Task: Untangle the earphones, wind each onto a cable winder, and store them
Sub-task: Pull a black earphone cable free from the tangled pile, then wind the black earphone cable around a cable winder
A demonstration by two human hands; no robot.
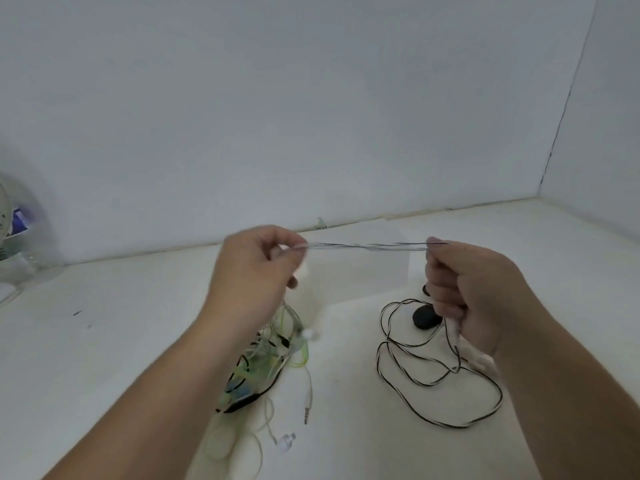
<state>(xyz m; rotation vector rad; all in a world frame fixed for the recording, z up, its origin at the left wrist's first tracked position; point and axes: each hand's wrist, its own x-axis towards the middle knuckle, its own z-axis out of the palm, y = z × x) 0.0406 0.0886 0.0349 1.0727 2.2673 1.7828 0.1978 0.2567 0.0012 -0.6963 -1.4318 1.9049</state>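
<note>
A white worktop (104,341) meets pale walls (311,98) behind both hands. The left hand (252,275) and the right hand (474,296) are raised above it, well apart, with a thin stretch of cable (367,245) pulled taut and nearly level between them; it is blurred, and whether it is one strand or several cannot be told. The left fingers (291,249) are pinched narrow on its left end, and the right fingers (436,271) are curled closed around its right end.

Below the left fingers a tangle of earphones (263,368) lies on the worktop, green, white and black leads knotted together, some rising toward that hand. A white lead with a jack plug (307,410) trails out of the tangle, toward the person.

Below the right fingers a black-and-white cable (415,368) lies in loose loops, one end running up into the right fist. Just beside those fingers, partly hidden by them, sits a small dark rounded thing (424,317).

Far to the left of the left fingers, at the edge of view, stands a blurred pale object (10,223).
</note>
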